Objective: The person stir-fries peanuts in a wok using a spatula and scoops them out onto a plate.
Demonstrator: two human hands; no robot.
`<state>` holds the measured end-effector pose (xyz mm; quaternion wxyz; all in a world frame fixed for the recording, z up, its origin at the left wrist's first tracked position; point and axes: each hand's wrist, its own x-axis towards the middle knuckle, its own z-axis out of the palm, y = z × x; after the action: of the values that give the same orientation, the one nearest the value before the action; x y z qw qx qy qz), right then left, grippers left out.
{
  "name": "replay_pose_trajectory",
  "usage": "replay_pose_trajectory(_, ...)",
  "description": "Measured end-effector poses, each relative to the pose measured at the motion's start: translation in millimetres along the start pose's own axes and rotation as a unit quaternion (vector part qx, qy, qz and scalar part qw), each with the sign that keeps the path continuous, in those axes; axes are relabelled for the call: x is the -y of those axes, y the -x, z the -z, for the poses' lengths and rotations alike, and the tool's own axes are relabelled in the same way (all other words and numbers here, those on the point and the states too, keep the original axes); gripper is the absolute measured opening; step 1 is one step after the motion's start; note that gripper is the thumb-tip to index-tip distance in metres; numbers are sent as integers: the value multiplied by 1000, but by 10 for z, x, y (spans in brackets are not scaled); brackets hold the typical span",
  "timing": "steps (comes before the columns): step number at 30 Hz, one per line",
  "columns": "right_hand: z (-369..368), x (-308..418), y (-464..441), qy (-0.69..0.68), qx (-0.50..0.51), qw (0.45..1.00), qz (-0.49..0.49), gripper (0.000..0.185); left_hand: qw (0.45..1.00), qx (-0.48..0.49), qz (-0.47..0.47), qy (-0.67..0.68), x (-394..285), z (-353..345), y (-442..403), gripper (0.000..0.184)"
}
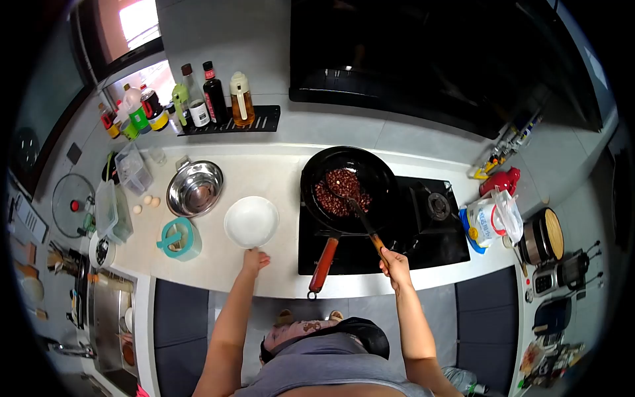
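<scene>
My right hand [395, 266] is closed around the wooden handle of a spatula [377, 243]. The spatula's dark end reaches into a black wok [380, 165] and rests among dark red beans or peanuts [340, 193]; their exact kind is hard to make out. The wok sits on the left side of the black stove, its reddish wooden handle jutting toward me. My left hand [255, 259], fingers loosely bent, is at the near rim of a white bowl [251, 222] on the counter. Nothing is visible in that hand; whether it touches the rim is unclear.
Left of the bowl stand a teal lidded jug [180, 239], a steel basin [194, 190] and several eggs [147, 201]. Bottles line a black wall shelf [264, 119]. A second burner [436, 206] is right of the wok, with a white bag [491, 217] beyond. A range hood [423, 59] overhangs.
</scene>
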<state>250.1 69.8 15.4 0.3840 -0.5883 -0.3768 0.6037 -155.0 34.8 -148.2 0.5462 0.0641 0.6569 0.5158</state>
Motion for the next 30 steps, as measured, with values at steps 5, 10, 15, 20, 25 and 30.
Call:
replay_pose_trajectory(5,-178,-150,256,-18,-39,999,7,31,995,-35,-42,81,-126,267,-381,35)
replay_pose_trajectory(10,-369,-227,467,-20,-81,997,1,31,988,47,-57,133,-191,347,-335,52)
replay_pose_trajectory(15,-398,-229,491,-1,-70,998,2,25,978,105,-59,168,-239,421,-283,58)
replay_pose_trajectory(20,-473,-119,500,37,-40,999,3,27,969,113,-64,211,-275,414,-60,61)
replay_pose_trajectory(25,-508,-86,521,63,-13,998,7,28,975,55,-75,202,-479,319,347,62)
replay_pose_trajectory(30,-470,-160,545,87,-7,995,49,28,976,34,-139,163,-594,215,667,56)
